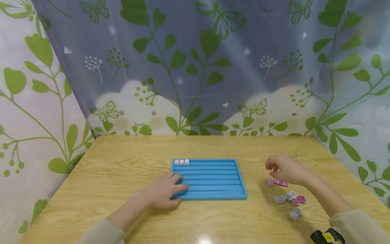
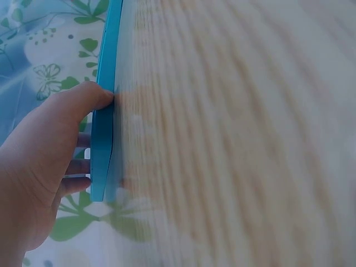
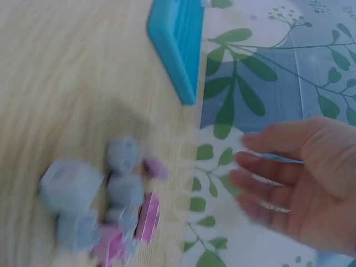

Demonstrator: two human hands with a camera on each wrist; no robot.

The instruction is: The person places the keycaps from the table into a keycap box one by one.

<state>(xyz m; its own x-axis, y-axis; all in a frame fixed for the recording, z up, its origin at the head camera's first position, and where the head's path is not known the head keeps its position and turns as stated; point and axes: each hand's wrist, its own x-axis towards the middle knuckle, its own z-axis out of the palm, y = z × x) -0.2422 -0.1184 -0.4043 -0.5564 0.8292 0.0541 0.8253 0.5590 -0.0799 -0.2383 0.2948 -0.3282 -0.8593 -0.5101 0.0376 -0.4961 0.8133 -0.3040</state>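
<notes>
A blue ridged tray (image 1: pixel 210 184) lies on the table with three white keycaps (image 1: pixel 181 162) in the left end of its top row. My left hand (image 1: pixel 166 190) rests at the tray's lower left, its fingers spread over the left edge. In the left wrist view the thumb (image 2: pixel 94 95) touches the tray's front side. Right of the tray, my right hand (image 1: pixel 284 168) hovers above loose pink and grey keycaps (image 1: pixel 291 195). Its fingers bend loosely, and nothing shows between them in the right wrist view. A long pink keycap (image 1: pixel 281 183) lies just below that hand.
The wooden table (image 1: pixel 134 152) ends at the back against a curtain (image 1: pixel 195 84) printed with leaves and butterflies. A pair of grey keycaps (image 1: pixel 295 214) lies nearer the front than the others. A dark strap with a yellow patch (image 1: pixel 328 236) is around the right sleeve.
</notes>
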